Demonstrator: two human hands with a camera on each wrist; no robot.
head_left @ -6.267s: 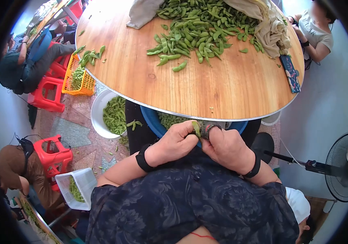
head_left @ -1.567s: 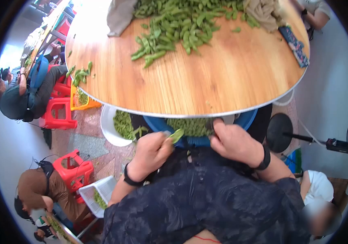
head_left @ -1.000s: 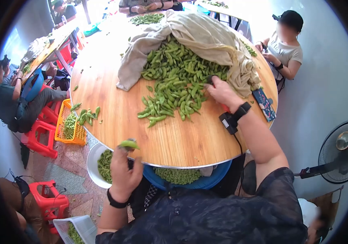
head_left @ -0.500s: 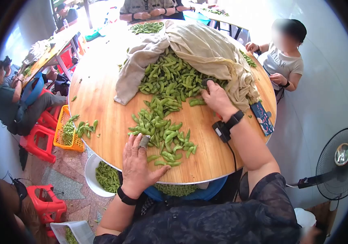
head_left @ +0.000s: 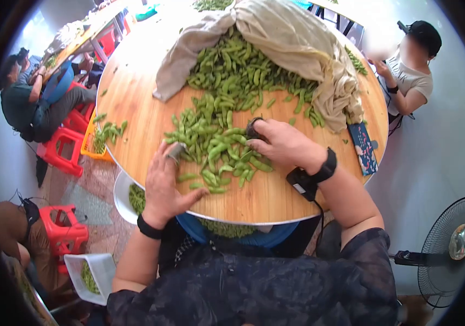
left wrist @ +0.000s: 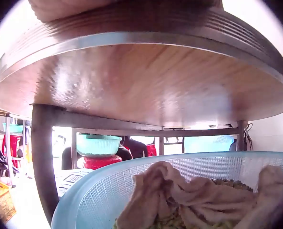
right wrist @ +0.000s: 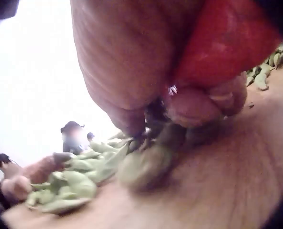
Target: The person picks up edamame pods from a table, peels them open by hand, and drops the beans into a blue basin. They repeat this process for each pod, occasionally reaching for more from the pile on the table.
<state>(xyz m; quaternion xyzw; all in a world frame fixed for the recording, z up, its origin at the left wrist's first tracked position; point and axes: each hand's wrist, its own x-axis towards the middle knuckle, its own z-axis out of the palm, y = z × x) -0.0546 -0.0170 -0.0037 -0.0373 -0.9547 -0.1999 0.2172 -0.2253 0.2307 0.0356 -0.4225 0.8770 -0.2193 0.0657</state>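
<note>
Green edamame pods (head_left: 216, 155) lie loose on the round wooden table (head_left: 297, 206), in front of a larger heap (head_left: 238, 68) under a beige cloth (head_left: 286, 32). My left hand (head_left: 159, 182) rests flat at their left side, fingers extended, thumb spread, a grey cover on one finger. From the right, my right hand (head_left: 289, 144) curls its fingers over the pods' edge; one finger wears a dark cover. In the right wrist view, a blurred pod (right wrist: 144, 167) sits at its fingertips, close over the tabletop. Only the table's underside and a sliver of hand show in the left wrist view.
Below the table edge stands a blue basin (head_left: 276, 234) of shelled beans, with a white bucket (head_left: 123, 198) to its left. A patterned blue pouch (head_left: 364, 149) lies at the table's right. A fan (head_left: 452, 252) stands right; red stools (head_left: 65, 231) and seated people are around.
Both hands have gone from lap to tabletop. The left hand has put down its pod and opened. The right hand has drawn pods from the heap towards me, beside the left.
</note>
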